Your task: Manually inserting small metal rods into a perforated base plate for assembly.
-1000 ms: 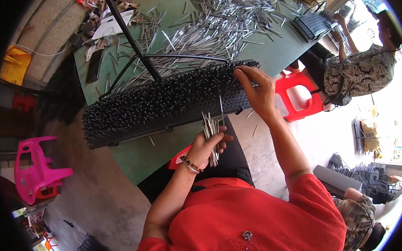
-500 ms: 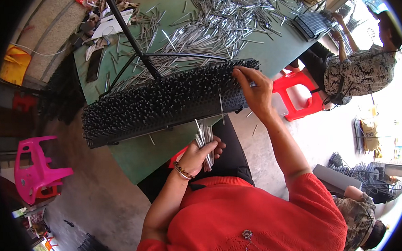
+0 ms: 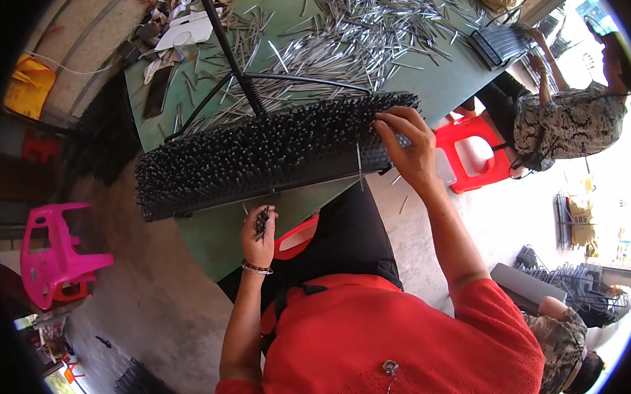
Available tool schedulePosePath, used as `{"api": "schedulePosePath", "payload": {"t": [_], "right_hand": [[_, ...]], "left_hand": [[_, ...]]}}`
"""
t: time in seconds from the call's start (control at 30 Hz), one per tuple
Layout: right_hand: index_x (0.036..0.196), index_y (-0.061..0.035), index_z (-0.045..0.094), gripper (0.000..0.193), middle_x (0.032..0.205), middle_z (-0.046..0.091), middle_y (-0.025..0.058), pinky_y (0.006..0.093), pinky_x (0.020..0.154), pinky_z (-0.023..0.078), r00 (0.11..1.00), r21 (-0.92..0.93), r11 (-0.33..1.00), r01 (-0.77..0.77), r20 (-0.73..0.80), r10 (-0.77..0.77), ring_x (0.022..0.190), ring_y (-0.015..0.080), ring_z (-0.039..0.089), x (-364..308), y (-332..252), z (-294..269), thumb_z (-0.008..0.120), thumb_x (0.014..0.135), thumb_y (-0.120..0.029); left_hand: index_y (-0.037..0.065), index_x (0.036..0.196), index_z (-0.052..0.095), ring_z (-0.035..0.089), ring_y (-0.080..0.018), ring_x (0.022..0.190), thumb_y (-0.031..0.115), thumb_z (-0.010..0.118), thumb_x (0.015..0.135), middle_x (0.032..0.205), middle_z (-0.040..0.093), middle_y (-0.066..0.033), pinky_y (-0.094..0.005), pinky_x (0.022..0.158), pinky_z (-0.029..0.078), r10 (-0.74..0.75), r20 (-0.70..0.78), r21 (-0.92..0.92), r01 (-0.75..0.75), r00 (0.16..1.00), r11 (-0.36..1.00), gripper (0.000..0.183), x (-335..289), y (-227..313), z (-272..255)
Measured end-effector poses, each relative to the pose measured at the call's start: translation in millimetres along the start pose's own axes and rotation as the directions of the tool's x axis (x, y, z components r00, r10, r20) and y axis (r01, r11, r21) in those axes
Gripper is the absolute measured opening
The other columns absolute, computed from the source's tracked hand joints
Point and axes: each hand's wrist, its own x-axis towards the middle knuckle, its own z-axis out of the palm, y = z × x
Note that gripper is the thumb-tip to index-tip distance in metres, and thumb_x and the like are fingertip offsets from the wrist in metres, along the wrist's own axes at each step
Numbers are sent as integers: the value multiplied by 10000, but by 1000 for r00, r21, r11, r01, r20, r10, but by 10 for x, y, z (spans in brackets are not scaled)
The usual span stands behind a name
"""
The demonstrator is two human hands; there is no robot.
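In front of me lies a long black block thick with short upright black prongs (image 3: 256, 157), resting along the near side of the green table. My right hand (image 3: 410, 145) is at its right end, thumb and fingertips closed together at the prongs; whatever they pinch is too small to make out. Just left of that hand, a single thin metal strip (image 3: 361, 167) hangs across the block's near face. Below the block's near edge, my left hand (image 3: 258, 239) is closed round a bundle of thin metal strips (image 3: 262, 223), seen nearly end-on and dark.
A heap of loose silvery strips (image 3: 364, 30) covers the far part of the green table (image 3: 215, 252). A black rod with braces (image 3: 233, 51) rises behind the block. A phone (image 3: 156, 92) lies at left. One person (image 3: 568, 119) works at right beside a red stool (image 3: 470, 153); a pink stool (image 3: 58, 253) stands left.
My left hand has moved left and turned, so the strips now point end-on. The right hand stays at the block's right end, its fingers shifted slightly. The whole view has shifted a little.
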Motion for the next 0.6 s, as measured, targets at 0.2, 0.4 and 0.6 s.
{"api": "schedulePosePath", "payload": {"t": [0.2, 0.4, 0.6], "right_hand": [[1068, -87, 620, 430, 1150, 538, 107, 359, 797, 448, 757, -181, 841, 509, 559, -338, 944, 272, 545, -334, -54, -109, 642, 644, -18], [1004, -29, 632, 350, 1053, 600, 99, 346, 750, 477, 689, -126, 744, 656, 502, -523, 883, 249, 584, -395, 7, 11, 656, 655, -2], [1124, -12, 589, 360, 883, 663, 81, 315, 720, 503, 942, 94, 947, 308, 111, -317, 794, 225, 632, -257, -423, 222, 670, 774, 9]], "left_hand": [[33, 961, 607, 611, -219, 722, 127, 617, 858, 806, 628, -84, -323, 667, 473, 53, -83, 147, -40, 995, 988, 140, -70, -164, 12], [16, 939, 617, 513, -45, 557, 165, 576, 915, 655, 568, 20, -213, 505, 410, -251, 76, -295, 262, 965, 919, 157, -43, 285, 24], [48, 959, 511, 426, -51, 505, 112, 570, 898, 703, 492, -1, -196, 426, 310, -386, 617, -556, 727, 686, 404, 106, -109, 832, 163]]}}
